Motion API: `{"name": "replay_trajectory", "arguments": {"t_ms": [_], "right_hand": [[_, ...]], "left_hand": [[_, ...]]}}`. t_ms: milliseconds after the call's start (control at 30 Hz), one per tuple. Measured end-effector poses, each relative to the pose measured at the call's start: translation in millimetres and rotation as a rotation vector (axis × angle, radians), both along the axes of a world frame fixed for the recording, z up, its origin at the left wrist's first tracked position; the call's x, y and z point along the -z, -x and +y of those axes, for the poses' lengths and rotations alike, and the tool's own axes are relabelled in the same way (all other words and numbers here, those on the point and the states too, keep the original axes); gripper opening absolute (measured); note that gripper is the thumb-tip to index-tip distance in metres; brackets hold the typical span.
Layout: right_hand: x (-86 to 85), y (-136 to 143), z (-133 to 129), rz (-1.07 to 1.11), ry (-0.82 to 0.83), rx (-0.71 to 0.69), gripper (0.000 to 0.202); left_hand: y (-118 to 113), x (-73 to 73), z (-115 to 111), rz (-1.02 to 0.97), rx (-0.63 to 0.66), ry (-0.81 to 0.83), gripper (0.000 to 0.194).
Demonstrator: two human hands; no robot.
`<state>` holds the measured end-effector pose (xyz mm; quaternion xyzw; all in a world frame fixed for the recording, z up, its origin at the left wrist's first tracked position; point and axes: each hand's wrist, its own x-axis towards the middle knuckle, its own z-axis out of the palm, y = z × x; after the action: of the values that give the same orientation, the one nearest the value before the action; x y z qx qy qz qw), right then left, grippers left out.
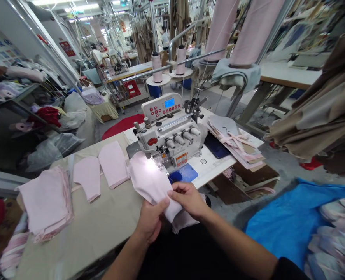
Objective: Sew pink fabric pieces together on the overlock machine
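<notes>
A pale pink fabric piece (pixel 149 182) runs from under the lit needle area of a white overlock sewing machine (pixel 172 136) toward me. My left hand (pixel 151 217) pinches its near left edge between thumb and fingers. On the right edge, my right hand (pixel 190 198) grips the same cloth, thumb on top and fingers curled beneath. Both hands are close together at the near end of the cloth. Another bit of pink fabric (pixel 184 221) hangs below my right hand at the table's edge.
On the table's left lie a stack of pink pieces (pixel 46 202) and two separate pink pieces (pixel 89 175) (pixel 112 163). Tied pattern bundles (pixel 233 140) rest right of the machine, beside a dark phone-like slab (pixel 216 144). Thread cones (pixel 156 68) stand behind; a blue sheet (pixel 283 217) covers the floor at right.
</notes>
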<state>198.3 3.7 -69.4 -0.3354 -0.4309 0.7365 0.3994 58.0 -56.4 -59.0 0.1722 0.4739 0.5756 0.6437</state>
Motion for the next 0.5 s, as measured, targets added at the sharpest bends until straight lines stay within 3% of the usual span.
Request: {"name": "replay_trajectory", "arguments": {"t_ms": [67,167,233,333,400,433,500], "right_hand": [[1.0,3,3,-0.011,-0.044,0.04,0.03],[2.5,11,9,-0.032,-0.094,0.082,0.03],[2.7,16,13,-0.049,-0.109,0.113,0.031],[2.3,22,15,-0.075,-0.139,0.181,0.033],[2.8,24,14,-0.091,-0.176,0.21,0.032],[3.5,24,14,-0.1,-0.198,0.214,0.03],[5.9,25,12,-0.126,-0.255,0.22,0.027]], "left_hand": [[-1,-0.3,-2,0.014,-0.005,-0.01,0.057],[-1,2.0,-7,0.042,0.09,0.057,0.042],[0,2.1,-12,0.038,0.257,0.127,0.035],[3,-8.4,-19,0.057,0.626,0.119,0.037],[9,-23.8,-19,0.208,0.823,0.004,0.035],[12,-33.0,-17,0.351,0.849,-0.098,0.03],[20,-50.9,-8,0.722,0.744,-0.377,0.017]]}}
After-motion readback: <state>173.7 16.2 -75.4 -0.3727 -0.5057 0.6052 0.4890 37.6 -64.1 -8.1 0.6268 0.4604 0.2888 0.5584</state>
